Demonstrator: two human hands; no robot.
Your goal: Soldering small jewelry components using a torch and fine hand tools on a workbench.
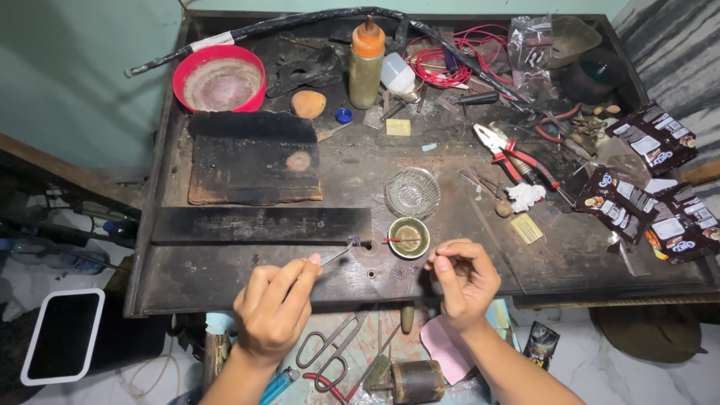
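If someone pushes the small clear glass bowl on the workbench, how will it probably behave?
The glass bowl sits low and wide, so it would likely slide rather than tip. Being glass, it is probably fragile and somewhat slippery to grip. It looks empty, so likely light.

A dark, scorched worktop [225, 277] is set against a pale green wall [75, 67]. Pale marbled floor [622, 375] is seen below, lit evenly.

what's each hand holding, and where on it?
Left hand: tweezers, pinched at the rear end, tips at a small piece. Right hand: fingertips pinched together; whatever is between them is too small to tell.
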